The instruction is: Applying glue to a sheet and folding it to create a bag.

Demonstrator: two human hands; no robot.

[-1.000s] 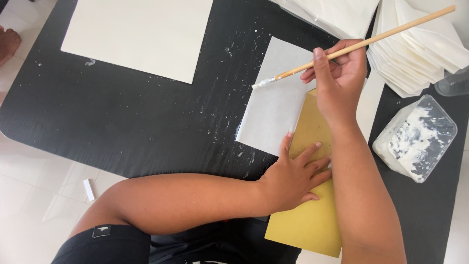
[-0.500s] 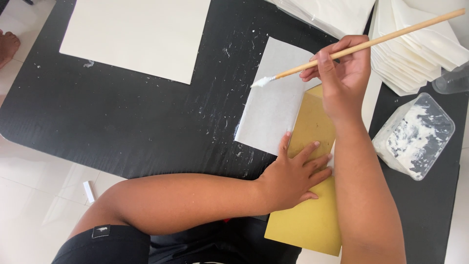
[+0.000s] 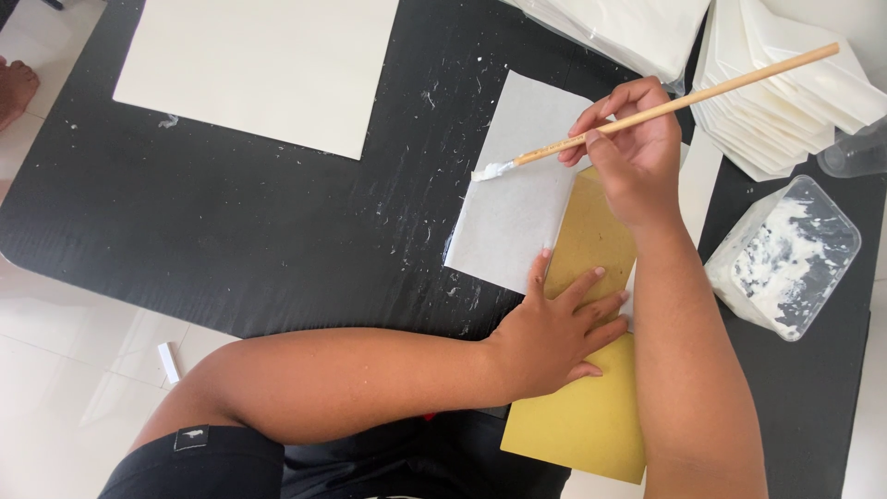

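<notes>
My left hand [image 3: 554,337] covers middle of yellow board [image 3: 591,425]; my right forearm crosses its right edge, so that edge hidden. Grey-white sheet [image 3: 517,203] tucked under board along one side; how far under, cannot tell. Right hand [image 3: 633,152] hides part of brush [image 3: 665,106] handle. White paper stacks [image 3: 785,102] cut off at top and right edge. Clear plastic cup [image 3: 855,152] cut by right edge. Bare foot [image 3: 14,88] cut by left edge. Small white bit [image 3: 168,362] on floor too small to identify.

I work at a black table [image 3: 231,231] with white specks; under it a pale tiled floor [image 3: 65,397], glossy in soft light.
</notes>
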